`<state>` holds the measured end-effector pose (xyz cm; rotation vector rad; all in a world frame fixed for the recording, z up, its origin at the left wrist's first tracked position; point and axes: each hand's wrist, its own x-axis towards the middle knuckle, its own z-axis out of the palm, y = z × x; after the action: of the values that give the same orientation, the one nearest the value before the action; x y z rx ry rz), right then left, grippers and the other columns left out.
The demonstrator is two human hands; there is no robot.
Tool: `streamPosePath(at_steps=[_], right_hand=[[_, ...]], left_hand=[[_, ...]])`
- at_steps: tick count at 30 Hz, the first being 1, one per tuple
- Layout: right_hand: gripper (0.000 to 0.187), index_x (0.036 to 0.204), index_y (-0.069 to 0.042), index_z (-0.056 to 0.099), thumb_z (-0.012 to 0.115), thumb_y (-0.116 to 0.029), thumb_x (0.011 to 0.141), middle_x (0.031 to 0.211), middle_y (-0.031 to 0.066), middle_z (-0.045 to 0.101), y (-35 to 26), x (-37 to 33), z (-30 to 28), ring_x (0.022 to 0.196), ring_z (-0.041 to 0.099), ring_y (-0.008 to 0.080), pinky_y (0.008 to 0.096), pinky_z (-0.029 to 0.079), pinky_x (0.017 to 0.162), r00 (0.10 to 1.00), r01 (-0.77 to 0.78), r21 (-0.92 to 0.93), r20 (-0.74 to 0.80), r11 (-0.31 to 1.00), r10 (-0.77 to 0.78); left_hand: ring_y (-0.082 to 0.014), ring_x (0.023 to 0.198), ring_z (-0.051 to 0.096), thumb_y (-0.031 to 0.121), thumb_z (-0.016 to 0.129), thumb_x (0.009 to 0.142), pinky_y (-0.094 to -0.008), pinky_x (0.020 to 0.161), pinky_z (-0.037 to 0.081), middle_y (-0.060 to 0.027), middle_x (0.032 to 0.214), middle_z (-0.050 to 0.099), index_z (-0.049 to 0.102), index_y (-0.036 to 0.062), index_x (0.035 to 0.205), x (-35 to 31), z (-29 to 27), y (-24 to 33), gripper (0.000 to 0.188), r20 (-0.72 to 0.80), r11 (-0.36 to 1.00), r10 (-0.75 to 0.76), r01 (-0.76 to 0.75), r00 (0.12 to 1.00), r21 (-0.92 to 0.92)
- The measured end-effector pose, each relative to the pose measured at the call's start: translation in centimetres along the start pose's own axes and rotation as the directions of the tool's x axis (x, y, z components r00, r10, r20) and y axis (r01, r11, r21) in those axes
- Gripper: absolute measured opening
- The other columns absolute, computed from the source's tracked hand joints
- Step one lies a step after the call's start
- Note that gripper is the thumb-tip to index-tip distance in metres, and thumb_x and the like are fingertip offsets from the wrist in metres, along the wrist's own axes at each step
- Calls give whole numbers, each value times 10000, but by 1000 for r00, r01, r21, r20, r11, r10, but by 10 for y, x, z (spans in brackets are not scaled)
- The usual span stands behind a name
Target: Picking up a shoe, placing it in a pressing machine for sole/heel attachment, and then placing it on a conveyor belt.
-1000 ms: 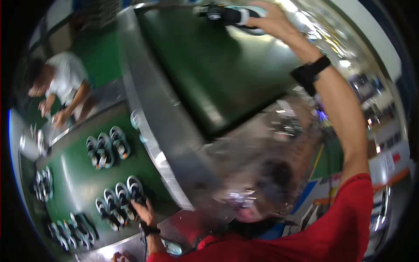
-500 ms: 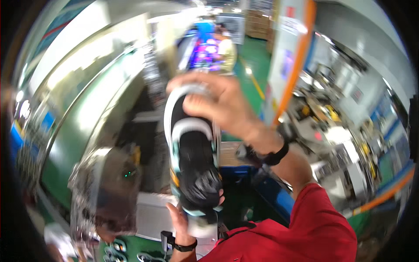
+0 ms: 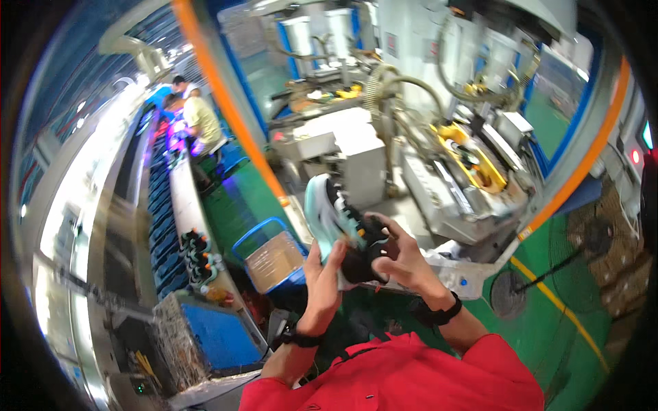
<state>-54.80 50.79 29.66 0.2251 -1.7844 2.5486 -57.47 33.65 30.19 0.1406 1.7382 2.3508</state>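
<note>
A sneaker [image 3: 334, 222] in black, pale mint and grey is held up before my chest, its toe pointing up and away and its side turned toward me. My left hand [image 3: 323, 277] grips the sole side, thumb laid along the upper. Around the dark heel and collar curl the fingers of my right hand [image 3: 406, 262]; part of those fingers is hidden behind the shoe. Both wrists wear black bands.
Left runs a conveyor line [image 3: 164, 205] of dark shoe parts, with several sneakers [image 3: 197, 257] on its ledge. A blue cart [image 3: 277, 264] carries cardboard. Ahead stands a machine with a yellow tray [image 3: 473, 161] behind an orange post [image 3: 223, 89]. A fan [image 3: 508, 294] is at right; co-workers [image 3: 199, 123] sit far left.
My view has swung to the right, toward the machine. The sneaker has turned from upright to tilted, side on. My right hand has moved from its toe to its heel end.
</note>
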Motion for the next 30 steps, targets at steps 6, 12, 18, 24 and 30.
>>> streamPosePath(at_steps=[6,12,18,24,30], right_hand=[[584,1211,-13,575,737,-76,654,1040,52,613,-3,-17,-149,903,572,117,265,481,813,735,8,-259,-654,966,-181],[569,1216,8,558,717,-65,675,1059,60,619,-39,-38,-213,917,595,134,259,478,838,489,-38,-387,-811,921,-321],[502,1206,13,555,649,-9,714,1019,58,610,-67,-49,-208,873,578,129,261,477,805,280,-201,-392,-901,898,-331],[515,1205,51,545,655,-42,711,1036,63,595,-66,-40,-234,882,576,131,257,483,792,266,-360,-477,-876,802,-402],[468,958,76,653,758,-234,622,807,150,673,-101,122,-304,719,637,189,309,506,674,540,-633,-558,-815,537,-210]], left_hand=[[-236,1232,498,326,525,986,-319,1027,376,-214,1363,499,341,-71,1423,99,124,-63,619,322,948,-122,15,939,318],[-254,1068,607,339,647,886,-355,914,479,-181,1137,632,459,-70,1288,268,192,-189,604,374,861,-40,-158,926,484],[-455,1187,499,212,712,758,-462,1027,400,-363,1261,494,281,-136,1349,370,234,-259,810,94,645,42,-99,995,758],[-447,1150,524,67,633,731,-454,1006,407,-362,1224,511,380,-134,1258,397,213,-243,618,43,591,-1,-34,999,806],[-220,813,671,32,693,824,-359,688,556,-111,929,676,641,-43,979,322,124,-157,180,232,850,-493,521,838,-76]])
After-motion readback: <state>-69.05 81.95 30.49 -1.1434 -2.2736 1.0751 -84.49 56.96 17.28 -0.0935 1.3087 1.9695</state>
